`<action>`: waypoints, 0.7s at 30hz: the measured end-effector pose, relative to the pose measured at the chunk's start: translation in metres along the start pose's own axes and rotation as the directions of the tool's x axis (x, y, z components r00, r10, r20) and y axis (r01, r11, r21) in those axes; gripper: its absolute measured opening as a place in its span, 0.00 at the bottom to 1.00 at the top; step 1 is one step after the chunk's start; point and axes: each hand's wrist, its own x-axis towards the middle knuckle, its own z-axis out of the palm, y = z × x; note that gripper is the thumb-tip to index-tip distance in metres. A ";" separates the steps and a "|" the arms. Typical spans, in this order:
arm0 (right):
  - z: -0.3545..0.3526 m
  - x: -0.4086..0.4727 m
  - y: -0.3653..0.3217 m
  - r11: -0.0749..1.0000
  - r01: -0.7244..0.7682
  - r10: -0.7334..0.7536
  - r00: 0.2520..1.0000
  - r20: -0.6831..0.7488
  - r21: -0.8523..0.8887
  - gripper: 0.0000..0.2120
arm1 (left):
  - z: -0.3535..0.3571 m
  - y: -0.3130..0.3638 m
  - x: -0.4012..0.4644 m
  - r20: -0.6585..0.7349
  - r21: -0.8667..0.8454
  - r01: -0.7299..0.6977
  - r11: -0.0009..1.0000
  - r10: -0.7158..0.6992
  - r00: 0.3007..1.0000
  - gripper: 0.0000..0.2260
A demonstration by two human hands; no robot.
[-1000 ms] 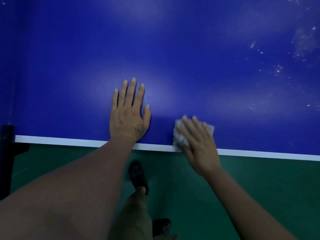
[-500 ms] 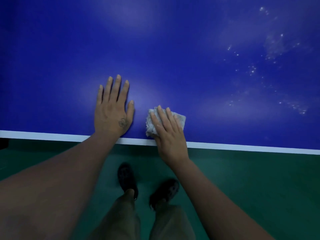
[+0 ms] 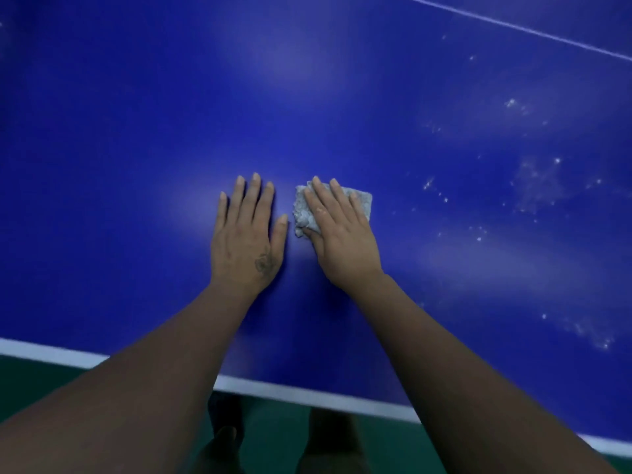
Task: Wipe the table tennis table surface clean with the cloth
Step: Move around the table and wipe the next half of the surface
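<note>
Both hands now sit farther in from the near edge: right hand (image 3: pixel 337 239) presses cloth (image 3: pixel 333 208) flat-fingered, left hand (image 3: pixel 248 239) splayed empty; white specks (image 3: pixel 533 179) at 3 o'clock remain unwiped.

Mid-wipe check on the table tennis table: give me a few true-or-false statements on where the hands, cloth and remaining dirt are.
1. The right hand presses the cloth flat on the table. True.
2. The left hand holds a second cloth. False: it lies flat on the bare surface, holding nothing.
3. White specks lie to the right of the cloth. True.
4. The cloth hangs over the white edge line. False: it lies well inside on the blue surface.
</note>
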 end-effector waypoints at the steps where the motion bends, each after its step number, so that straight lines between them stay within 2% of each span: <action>1: -0.004 0.018 0.017 1.000 0.023 -0.023 1.000 0.005 0.005 0.29 | 0.005 0.011 0.017 -0.003 -0.002 0.010 1.000 -0.010 1.000 0.28; 6: -0.026 0.103 0.098 0.995 0.098 -0.098 0.995 0.003 -0.031 0.29 | 0.027 0.064 0.109 -0.079 -0.027 0.049 0.998 -0.051 0.996 0.27; 10: -0.040 0.161 0.156 0.993 0.110 -0.110 0.994 0.008 -0.033 0.28 | 0.043 0.102 0.168 -0.096 -0.033 0.229 0.973 -0.232 0.968 0.27; 13: -0.050 0.204 0.186 0.996 0.085 -0.084 0.996 0.026 -0.035 0.28 | 0.051 0.112 0.180 -0.109 0.044 0.311 0.949 -0.305 0.946 0.28; 18: -0.075 0.282 0.229 0.992 0.054 -0.039 0.991 0.131 -0.112 0.29 | 0.053 0.111 0.181 -0.121 0.050 0.308 0.950 -0.300 0.946 0.28; 21: -0.089 0.312 0.267 0.989 0.004 0.016 0.990 0.137 -0.149 0.30 | 0.052 0.112 0.182 -0.104 0.057 0.319 0.946 -0.312 0.944 0.28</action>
